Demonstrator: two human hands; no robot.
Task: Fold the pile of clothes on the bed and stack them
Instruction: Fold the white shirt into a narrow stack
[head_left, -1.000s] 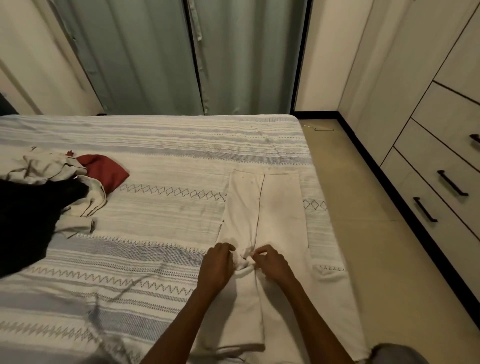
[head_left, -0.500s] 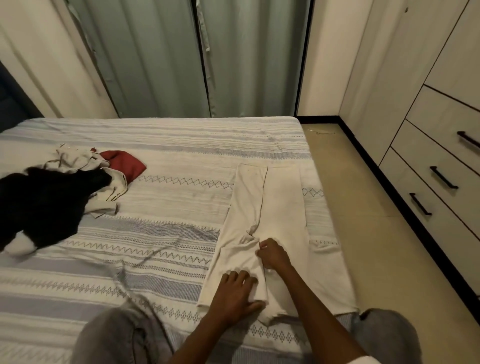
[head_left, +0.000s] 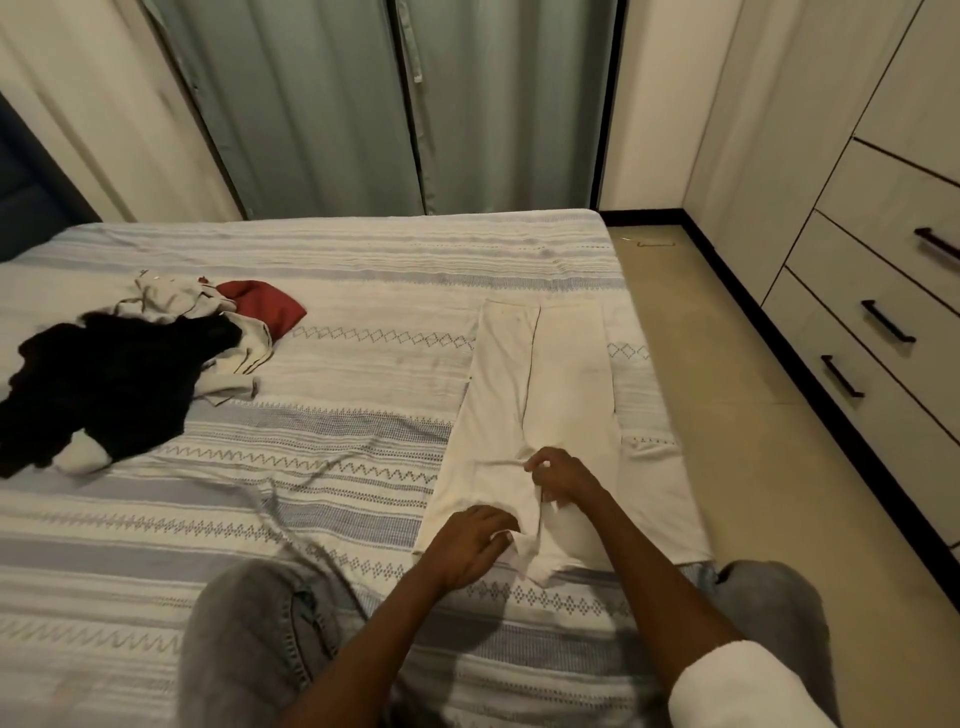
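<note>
A cream white garment (head_left: 540, 395) lies lengthwise on the right side of the striped bed (head_left: 337, 395), folded along a dark seam. My left hand (head_left: 470, 543) rests on its near edge, fingers on a bunched bit of the cloth. My right hand (head_left: 563, 480) pinches a fold at the garment's middle, just beyond the left hand. At the bed's left lies a loose pile: a black garment (head_left: 104, 384), a white garment (head_left: 171, 306) and a red one (head_left: 267, 309).
The bed's right edge runs beside a beige floor strip (head_left: 737, 415). White drawers with black handles (head_left: 883, 322) line the right wall. Grey-green curtains (head_left: 395, 104) hang behind the bed. My knee in grey jeans (head_left: 270, 639) is on the bed.
My left hand slid down from the garment's middle to its near edge. The right hand stayed near the middle. The view pulled back and rightward, bringing my knees into sight.
</note>
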